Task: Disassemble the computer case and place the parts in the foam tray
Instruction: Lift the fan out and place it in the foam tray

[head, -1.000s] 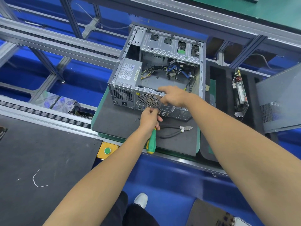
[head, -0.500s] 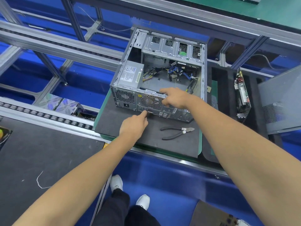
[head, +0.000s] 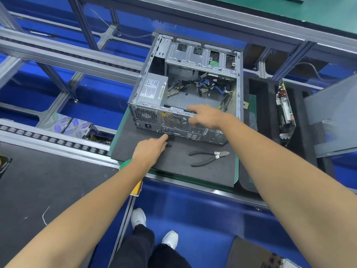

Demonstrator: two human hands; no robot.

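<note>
Open computer case (head: 185, 97) lying on black mat (head: 173, 163), foam tray (head: 270, 105) just right of case. Right hand (head: 206, 117) gripping case's rear edge, seemingly steadying. Left hand (head: 150, 149) reaching below rear panel, fingertips near 1 loose screw (head: 169, 145); grip unclear.

Bare grey metal case (head: 185, 97), matt black mat (head: 135, 147)
</note>
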